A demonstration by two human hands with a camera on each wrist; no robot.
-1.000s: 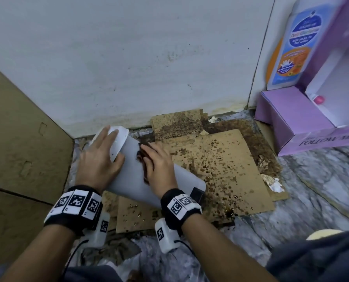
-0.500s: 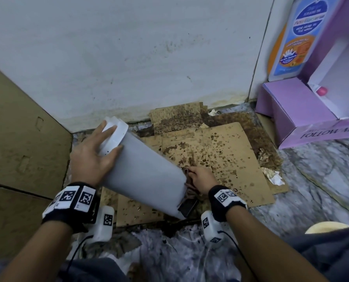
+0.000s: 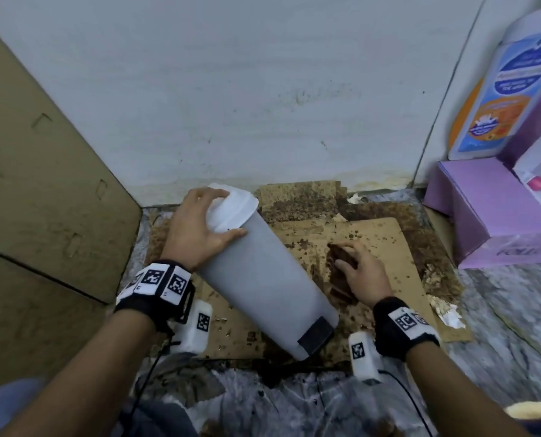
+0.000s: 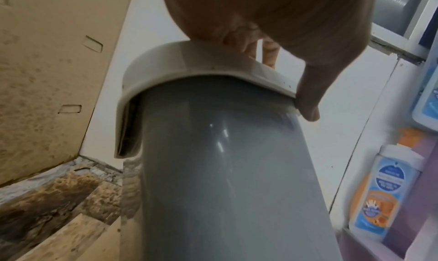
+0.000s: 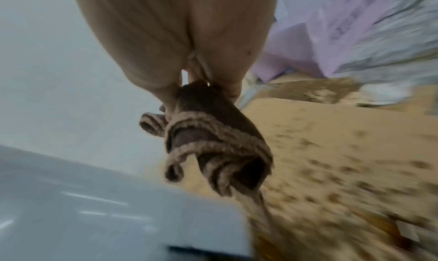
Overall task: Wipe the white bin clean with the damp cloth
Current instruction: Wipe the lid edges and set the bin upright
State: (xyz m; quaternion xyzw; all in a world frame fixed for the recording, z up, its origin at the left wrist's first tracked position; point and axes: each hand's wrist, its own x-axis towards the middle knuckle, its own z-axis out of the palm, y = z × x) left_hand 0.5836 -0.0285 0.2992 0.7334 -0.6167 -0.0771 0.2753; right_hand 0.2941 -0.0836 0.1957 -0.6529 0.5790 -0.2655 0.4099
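Observation:
The tall white bin (image 3: 263, 279) leans tilted over stained cardboard, lid end toward the wall, black pedal at its near lower end. My left hand (image 3: 196, 228) grips the lid end, fingers over the top and thumb on the bin's side; in the left wrist view the thumb (image 4: 308, 104) presses the lid rim of the bin (image 4: 225, 171). My right hand (image 3: 357, 269) holds the bunched brown cloth (image 3: 338, 272) just right of the bin, close to its side. In the right wrist view the cloth (image 5: 213, 143) hangs from my fingers beside the bin (image 5: 83, 208).
Stained cardboard sheets (image 3: 373, 257) cover the floor under the bin. A cardboard panel (image 3: 42, 200) stands at the left, a white wall (image 3: 263, 89) behind. A purple box (image 3: 489, 216) and a large bottle (image 3: 502, 89) stand at the right. Paper scraps (image 3: 445, 310) lie nearby.
My right hand slid the cloth down the bin to its bottom end, then came off to its right side. The left hand tipped the lid end higher and shifted onto the lid.

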